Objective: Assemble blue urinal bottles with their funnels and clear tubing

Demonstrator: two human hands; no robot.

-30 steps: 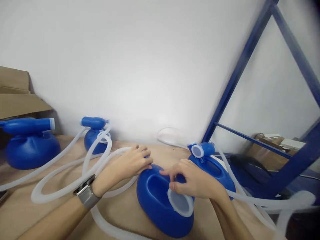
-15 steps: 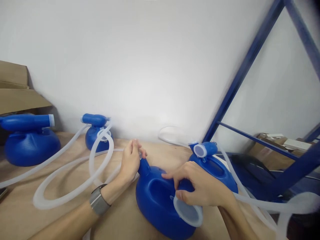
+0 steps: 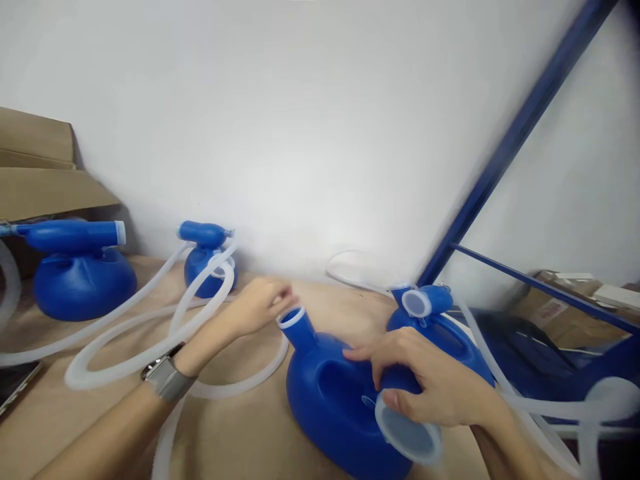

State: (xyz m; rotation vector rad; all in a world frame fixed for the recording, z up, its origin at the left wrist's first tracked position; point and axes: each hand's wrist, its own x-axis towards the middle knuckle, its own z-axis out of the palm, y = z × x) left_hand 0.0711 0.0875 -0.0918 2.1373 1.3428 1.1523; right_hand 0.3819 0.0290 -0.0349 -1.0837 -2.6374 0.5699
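Note:
A blue plastic jug [image 3: 320,407] with a hollow grip and a short neck stands tilted in view in front of me. Its neck [image 3: 298,327] is uncapped, showing a pale rim and an open mouth. Just above and left of that mouth is my left hand [image 3: 263,303], fingers curled in and partly smeared; anything inside them is hidden. My right hand [image 3: 425,380] rests over the jug, thumb and fingers wrapped round a blue cylindrical piece with a translucent white cap [image 3: 407,427]. The hand covers much of that piece.
Similar blue jugs stand at the far left [image 3: 83,287], back left [image 3: 205,267] and right [image 3: 445,333]. A white hose [image 3: 115,373] loops across the brown table at left. A phone [image 3: 17,387], cardboard box [image 3: 40,153] and blue metal frame [image 3: 510,147] edge the space.
My left hand has come away from the jug's neck, up and to the left, uncovering the mouth. My right hand keeps its grip on the capped piece. The view has shifted slightly left.

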